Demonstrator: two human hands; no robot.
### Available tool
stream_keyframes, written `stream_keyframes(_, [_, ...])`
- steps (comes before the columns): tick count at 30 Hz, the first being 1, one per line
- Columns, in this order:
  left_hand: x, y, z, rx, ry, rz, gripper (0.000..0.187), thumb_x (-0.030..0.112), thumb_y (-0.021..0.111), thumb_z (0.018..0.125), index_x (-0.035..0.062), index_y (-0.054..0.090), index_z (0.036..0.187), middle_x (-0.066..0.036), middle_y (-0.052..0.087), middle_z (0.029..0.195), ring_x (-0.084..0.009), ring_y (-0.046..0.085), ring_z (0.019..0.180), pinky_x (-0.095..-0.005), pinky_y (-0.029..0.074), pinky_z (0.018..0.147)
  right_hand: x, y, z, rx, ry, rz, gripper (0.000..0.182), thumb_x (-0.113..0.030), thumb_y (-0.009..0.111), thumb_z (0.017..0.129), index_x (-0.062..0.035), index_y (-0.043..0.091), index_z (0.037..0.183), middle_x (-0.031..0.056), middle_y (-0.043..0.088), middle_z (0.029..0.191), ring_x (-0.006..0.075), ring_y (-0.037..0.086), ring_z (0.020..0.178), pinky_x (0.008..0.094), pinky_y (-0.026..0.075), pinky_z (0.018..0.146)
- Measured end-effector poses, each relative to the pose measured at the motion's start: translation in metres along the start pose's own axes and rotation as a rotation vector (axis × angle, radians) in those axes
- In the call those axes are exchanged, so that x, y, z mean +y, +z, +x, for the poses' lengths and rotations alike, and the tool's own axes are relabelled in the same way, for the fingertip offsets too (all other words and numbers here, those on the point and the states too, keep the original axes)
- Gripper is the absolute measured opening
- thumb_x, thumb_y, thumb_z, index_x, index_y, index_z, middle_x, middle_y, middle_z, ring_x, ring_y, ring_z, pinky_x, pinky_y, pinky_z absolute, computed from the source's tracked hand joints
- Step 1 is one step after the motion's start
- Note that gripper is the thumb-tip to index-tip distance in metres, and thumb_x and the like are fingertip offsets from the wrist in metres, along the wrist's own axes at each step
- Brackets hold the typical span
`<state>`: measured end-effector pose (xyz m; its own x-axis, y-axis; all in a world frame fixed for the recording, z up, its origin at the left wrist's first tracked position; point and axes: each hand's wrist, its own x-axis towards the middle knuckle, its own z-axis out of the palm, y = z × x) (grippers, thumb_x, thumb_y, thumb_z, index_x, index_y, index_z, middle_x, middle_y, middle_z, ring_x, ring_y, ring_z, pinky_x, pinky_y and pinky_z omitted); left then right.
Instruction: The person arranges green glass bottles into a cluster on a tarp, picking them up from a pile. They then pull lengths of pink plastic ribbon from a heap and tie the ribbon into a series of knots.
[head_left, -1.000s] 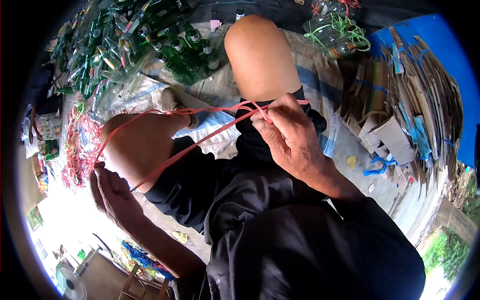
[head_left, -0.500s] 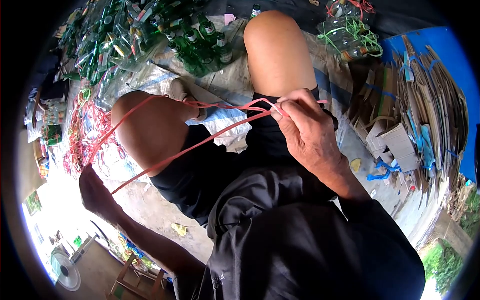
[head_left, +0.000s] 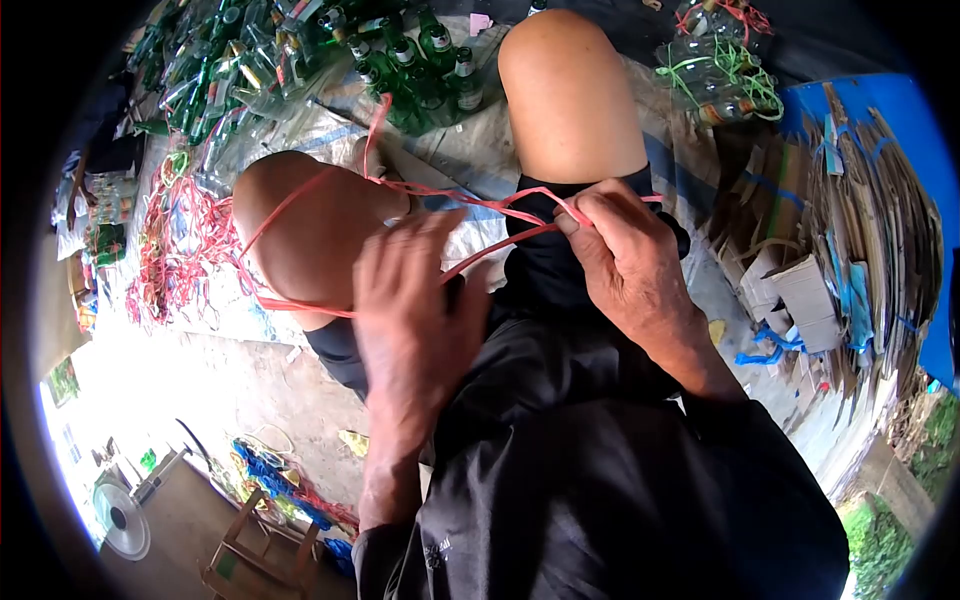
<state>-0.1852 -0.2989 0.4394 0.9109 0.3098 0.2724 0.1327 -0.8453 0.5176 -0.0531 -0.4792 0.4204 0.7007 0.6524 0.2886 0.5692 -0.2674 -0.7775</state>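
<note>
My right hand (head_left: 632, 248) is closed in a pinch on red plastic string (head_left: 430, 190), with a short end poking out past its far side. From that pinch the string runs left in loose strands over my knee and loops back behind my left hand. My left hand (head_left: 410, 300), blurred by motion, is over my lap with its fingers stretched out and thumb apart. One strand of the string crosses close by its thumb. Another loop curls up in the air above my left knee (head_left: 300, 215).
A tangle of red string (head_left: 185, 245) lies on the left. Green bottles (head_left: 425, 75) stand ahead, beside a large heap of bottles (head_left: 215, 85). Bottles tied with green string (head_left: 720, 80) are at the far right, near stacked flattened cardboard (head_left: 850, 220). A fan (head_left: 120, 520) and a wooden stool (head_left: 260, 545) are lower left.
My left hand has swung in from the far left toward my lap and its fingers have opened. The stretched string loop has gone slack. My right hand keeps its pinch.
</note>
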Motion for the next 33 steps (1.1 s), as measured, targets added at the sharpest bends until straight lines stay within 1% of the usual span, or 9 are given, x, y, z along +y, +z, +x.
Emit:
stream_keyframes(5, [0.007, 0.031, -0.002, -0.224, -0.229, -0.247, 0.014, 0.008, 0.072, 0.095, 0.0005, 0.073, 0.107, -0.014, 0.073, 0.086, -0.0301, 0.070, 0.073, -0.0353, 0.055, 0.072, 0.009, 0.003, -0.003, -0.015, -0.054, 0.053, 0.012, -0.006, 0.069, 0.100, 0.0028, 0.063, 0.106, 0.0162, 0.064, 0.096, 0.0365, 0.069, 0.084, 0.0420, 0.056, 0.067])
stream_keyframes(7, [0.012, 0.024, -0.003, -0.246, -0.351, -0.456, 0.010, 0.008, 0.068, 0.098, -0.0012, 0.072, 0.102, -0.012, 0.072, 0.084, -0.0150, 0.067, 0.076, -0.0295, 0.052, 0.073, 0.010, 0.002, -0.002, -0.019, -0.052, 0.021, 0.011, -0.008, 0.068, 0.100, 0.0016, 0.064, 0.105, 0.0153, 0.065, 0.097, 0.0366, 0.069, 0.085, 0.0427, 0.056, 0.067])
stream_keyframes(12, [-0.002, -0.032, -0.003, 0.006, -0.425, -0.719, 0.017, 0.010, 0.063, 0.104, -0.0051, 0.072, 0.104, -0.002, 0.067, 0.082, -0.0083, 0.054, 0.073, -0.0251, 0.045, 0.068, 0.000, 0.000, 0.001, -0.044, 0.030, -0.006, 0.013, -0.010, 0.069, 0.101, 0.0024, 0.065, 0.104, 0.0138, 0.064, 0.095, 0.0337, 0.068, 0.082, 0.0406, 0.055, 0.068])
stream_keyframes(15, [-0.045, -0.050, -0.013, 0.411, -0.482, -0.963, 0.028, 0.022, 0.057, 0.108, -0.0025, 0.069, 0.102, 0.003, 0.055, 0.071, -0.0036, 0.041, 0.063, -0.0217, 0.030, 0.058, 0.005, -0.003, 0.002, -0.033, 0.019, -0.023, 0.016, -0.012, 0.068, 0.103, 0.0028, 0.065, 0.104, 0.0139, 0.063, 0.094, 0.0331, 0.067, 0.079, 0.0393, 0.053, 0.067])
stream_keyframes(17, [-0.077, -0.073, -0.013, 0.444, -0.424, -1.373, 0.025, 0.020, 0.054, 0.110, 0.0001, 0.064, 0.099, 0.007, 0.031, 0.064, -0.0046, 0.025, 0.055, -0.0255, 0.022, 0.052, 0.006, -0.004, 0.001, -0.026, 0.014, -0.023, 0.016, -0.013, 0.068, 0.103, 0.0026, 0.064, 0.104, 0.0139, 0.063, 0.094, 0.0333, 0.067, 0.078, 0.0393, 0.053, 0.067])
stream_keyframes(24, [-0.122, -0.089, -0.030, 0.539, -0.307, -1.803, 0.019, 0.015, 0.043, 0.113, 0.0020, 0.055, 0.108, 0.005, 0.030, 0.066, -0.0062, 0.023, 0.053, -0.0256, 0.021, 0.047, 0.006, -0.004, -0.001, -0.041, 0.018, -0.023, 0.014, -0.011, 0.067, 0.103, 0.0033, 0.064, 0.102, 0.0150, 0.062, 0.090, 0.0333, 0.065, 0.075, 0.0387, 0.052, 0.066])
stream_keyframes(28, [-0.044, -0.038, -0.003, 0.744, -0.652, -1.077, 0.022, 0.021, 0.053, 0.110, 0.0014, 0.062, 0.114, -0.001, 0.062, 0.084, -0.0026, 0.035, 0.054, -0.0213, 0.028, 0.048, 0.006, 0.000, 0.001, -0.034, 0.003, 0.004, 0.010, -0.006, 0.069, 0.097, -0.0007, 0.060, 0.097, 0.0151, 0.060, 0.089, 0.0398, 0.065, 0.076, 0.0455, 0.050, 0.062])
stream_keyframes(30, [-0.006, -0.012, 0.005, 0.589, -0.564, -0.823, 0.026, 0.019, 0.057, 0.108, 0.0025, 0.064, 0.127, -0.008, 0.074, 0.107, -0.0002, 0.040, 0.057, -0.0186, 0.030, 0.049, 0.003, 0.002, 0.001, -0.042, 0.011, 0.037, 0.009, -0.002, 0.068, 0.096, 0.0003, 0.060, 0.097, 0.0164, 0.059, 0.088, 0.0401, 0.065, 0.075, 0.0457, 0.050, 0.061])
stream_keyframes(33, [0.011, 0.007, 0.005, 0.251, -0.298, -0.804, 0.038, -0.005, 0.061, 0.098, 0.0017, 0.063, 0.135, -0.009, 0.071, 0.117, -0.0042, 0.047, 0.065, -0.0201, 0.040, 0.060, 0.002, 0.003, 0.000, -0.056, 0.002, 0.068, 0.010, 0.000, 0.068, 0.096, 0.0017, 0.059, 0.097, 0.0173, 0.059, 0.088, 0.0397, 0.065, 0.074, 0.0445, 0.050, 0.062])
